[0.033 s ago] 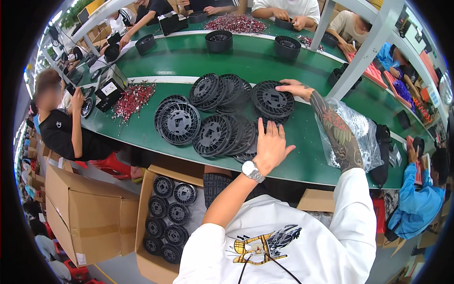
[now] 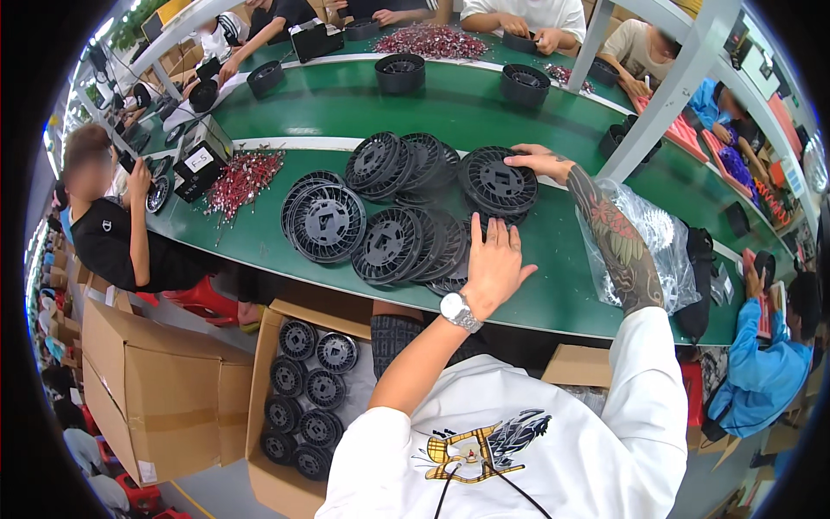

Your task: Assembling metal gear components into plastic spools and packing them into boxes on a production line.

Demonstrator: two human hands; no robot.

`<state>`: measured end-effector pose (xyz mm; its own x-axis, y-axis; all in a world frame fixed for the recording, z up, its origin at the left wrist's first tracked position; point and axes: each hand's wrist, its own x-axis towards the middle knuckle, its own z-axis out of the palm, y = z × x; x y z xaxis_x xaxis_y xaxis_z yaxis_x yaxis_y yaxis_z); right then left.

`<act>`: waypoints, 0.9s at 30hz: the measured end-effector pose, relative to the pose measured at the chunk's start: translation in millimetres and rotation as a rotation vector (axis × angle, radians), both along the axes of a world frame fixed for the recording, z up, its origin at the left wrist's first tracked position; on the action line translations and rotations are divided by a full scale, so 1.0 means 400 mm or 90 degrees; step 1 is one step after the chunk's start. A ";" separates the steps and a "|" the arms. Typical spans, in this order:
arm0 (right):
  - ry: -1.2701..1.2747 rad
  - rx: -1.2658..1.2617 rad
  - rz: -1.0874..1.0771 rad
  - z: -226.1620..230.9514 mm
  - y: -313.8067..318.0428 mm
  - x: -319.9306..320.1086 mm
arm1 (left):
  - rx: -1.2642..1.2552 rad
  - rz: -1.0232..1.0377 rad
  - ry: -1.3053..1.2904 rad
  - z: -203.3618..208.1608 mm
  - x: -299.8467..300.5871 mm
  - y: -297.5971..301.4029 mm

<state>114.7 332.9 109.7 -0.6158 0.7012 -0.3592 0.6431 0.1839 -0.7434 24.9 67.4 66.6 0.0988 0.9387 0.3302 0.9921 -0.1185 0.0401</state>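
A short stack of round black plastic fan grilles (image 2: 499, 182) lies on the green table, right of several similar stacks. At its far right rim is my right hand (image 2: 540, 161), with a digit over the top grille's edge and the other fingers partly hidden; it appears to grip the rim. My left hand (image 2: 496, 275) is open, fingers stretched out, fingertips at the near edge of that stack. Beside it to the left, more grilles lean overlapping in a row (image 2: 389, 246). Behind them sit another overlapping group (image 2: 376, 164) and a further pile (image 2: 327, 223).
An open cardboard box (image 2: 259, 406) of black round parts stands below the table at left. Red-and-silver small parts (image 2: 242, 180) lie beside a black box (image 2: 204, 160). A clear plastic bag (image 2: 666, 259) is under my right forearm. A white post (image 2: 666, 95) rises at right; co-workers sit around.
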 end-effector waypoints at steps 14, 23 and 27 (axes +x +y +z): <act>0.061 0.093 -0.085 -0.038 -0.112 -0.017 | 0.134 0.255 -0.192 -0.077 -0.104 -0.224; -0.092 0.333 0.243 0.155 -0.194 0.197 | 0.203 0.178 -0.197 -0.066 -0.103 -0.229; -0.227 0.404 0.460 0.126 -0.326 0.337 | 0.273 0.069 -0.209 -0.012 -0.048 -0.160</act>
<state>249.5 202.6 160.3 -0.8964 0.3298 -0.2963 0.3873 0.9078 -0.1612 5.8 3.6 61.9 -0.1635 0.7126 0.6823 0.9432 -0.0899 0.3198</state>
